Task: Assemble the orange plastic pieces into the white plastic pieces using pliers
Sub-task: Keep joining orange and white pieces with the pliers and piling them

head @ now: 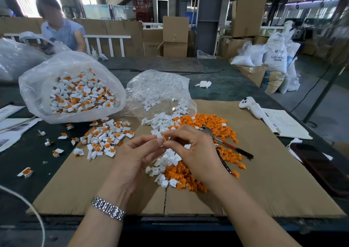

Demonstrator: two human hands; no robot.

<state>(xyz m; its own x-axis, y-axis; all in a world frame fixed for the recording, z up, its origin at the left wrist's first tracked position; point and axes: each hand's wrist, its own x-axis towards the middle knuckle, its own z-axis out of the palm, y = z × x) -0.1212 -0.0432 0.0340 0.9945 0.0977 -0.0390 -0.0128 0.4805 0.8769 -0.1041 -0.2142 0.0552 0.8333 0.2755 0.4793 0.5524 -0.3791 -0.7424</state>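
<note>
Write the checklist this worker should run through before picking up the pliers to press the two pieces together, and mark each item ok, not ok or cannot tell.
1. White piece held in the left hand: ok, pinched at the fingertips.
2. Orange piece held in the right hand and brought up to the white piece: ok.
3. Orange piece seated squarely in the white one: cannot tell, the fingers hide the joint.
4. Pliers within reach: ok, lying on the orange pile beside the right hand.
5. A hand free to take the pliers: not ok, both hands hold parts.
</note>
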